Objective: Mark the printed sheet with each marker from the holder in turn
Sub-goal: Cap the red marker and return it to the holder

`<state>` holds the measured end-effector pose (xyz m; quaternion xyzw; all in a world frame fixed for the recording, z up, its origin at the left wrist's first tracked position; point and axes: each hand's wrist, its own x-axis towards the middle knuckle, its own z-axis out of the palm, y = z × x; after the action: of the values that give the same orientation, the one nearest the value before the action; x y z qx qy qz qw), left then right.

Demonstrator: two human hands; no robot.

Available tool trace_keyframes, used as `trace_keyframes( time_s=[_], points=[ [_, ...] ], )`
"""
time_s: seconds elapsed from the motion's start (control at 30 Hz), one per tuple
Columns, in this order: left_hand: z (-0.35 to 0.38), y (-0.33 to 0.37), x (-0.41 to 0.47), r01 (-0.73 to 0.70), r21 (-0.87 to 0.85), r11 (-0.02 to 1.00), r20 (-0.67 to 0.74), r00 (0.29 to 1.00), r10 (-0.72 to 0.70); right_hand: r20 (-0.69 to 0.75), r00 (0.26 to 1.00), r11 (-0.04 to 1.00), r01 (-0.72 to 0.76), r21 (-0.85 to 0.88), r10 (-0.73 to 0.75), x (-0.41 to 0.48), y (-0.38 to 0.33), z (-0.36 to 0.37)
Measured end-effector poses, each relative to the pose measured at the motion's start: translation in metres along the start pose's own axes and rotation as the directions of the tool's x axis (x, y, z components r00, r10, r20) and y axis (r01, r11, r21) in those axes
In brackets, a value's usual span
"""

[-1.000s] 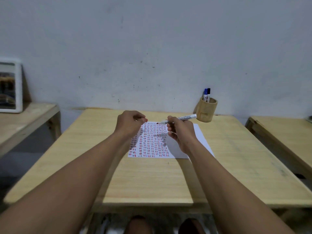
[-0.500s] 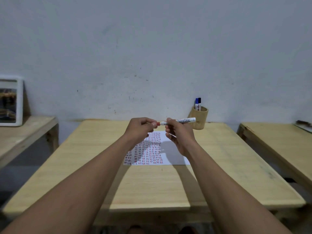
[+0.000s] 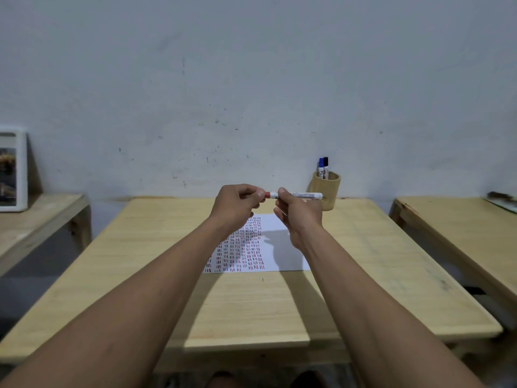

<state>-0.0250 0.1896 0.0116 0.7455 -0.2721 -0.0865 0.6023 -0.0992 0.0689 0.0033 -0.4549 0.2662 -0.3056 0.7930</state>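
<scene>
I hold a white marker (image 3: 303,195) level above the table, my right hand (image 3: 298,212) gripping its barrel. My left hand (image 3: 237,204) pinches the red cap (image 3: 267,194) at the marker's left end, cap and barrel meeting. Below my hands lies the printed sheet (image 3: 279,247), its left half covered with rows of red and dark marks. A round wooden holder (image 3: 327,193) stands at the table's far right, with a blue-capped marker (image 3: 321,168) and a black-capped marker (image 3: 326,167) upright in it.
The wooden table (image 3: 140,275) stands against a grey wall. A second wooden table (image 3: 458,233) is on the right, a lower bench (image 3: 36,219) on the left carrying a white framed picture (image 3: 12,169). My feet show below the table's near edge.
Both hands have risen off the sheet. The left hand brought the red cap to the marker's tip; a second ago tip and cap were apart.
</scene>
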Motion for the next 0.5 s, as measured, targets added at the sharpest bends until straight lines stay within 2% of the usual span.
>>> trace_keyframes(
  time_s=[0.07, 0.17, 0.27, 0.33, 0.4, 0.5],
  points=[
    [0.005, -0.001, 0.003, -0.059, 0.108, 0.992, -0.055, 0.996, 0.065, -0.046, 0.997, 0.996, 0.067, -0.059, -0.069, 0.003, 0.001, 0.0],
    [0.009, 0.005, 0.005, -0.092, 0.152, 0.984, -0.112, 0.988, 0.11, 0.029, 0.987, 0.932, 0.16, -0.325, -0.159, 0.0, -0.005, -0.003],
    [0.011, 0.015, 0.01, -0.117, 0.141, 0.983, -0.13, 0.982, 0.135, 0.131, 0.974, 0.756, 0.228, -0.614, -0.187, 0.001, -0.015, -0.008],
    [0.016, 0.021, 0.014, -0.139, 0.157, 0.978, -0.134, 0.978, 0.161, 0.2, 0.953, 0.597, 0.3, -0.744, -0.229, 0.006, -0.018, -0.011],
    [0.021, 0.026, 0.02, -0.158, 0.169, 0.973, -0.128, 0.975, 0.181, 0.262, 0.93, 0.453, 0.356, -0.818, -0.258, 0.012, -0.022, -0.015],
    [0.032, 0.033, 0.029, -0.179, 0.159, 0.971, -0.095, 0.976, 0.195, 0.306, 0.906, 0.325, 0.394, -0.86, -0.292, 0.023, -0.03, -0.024]
  ],
)
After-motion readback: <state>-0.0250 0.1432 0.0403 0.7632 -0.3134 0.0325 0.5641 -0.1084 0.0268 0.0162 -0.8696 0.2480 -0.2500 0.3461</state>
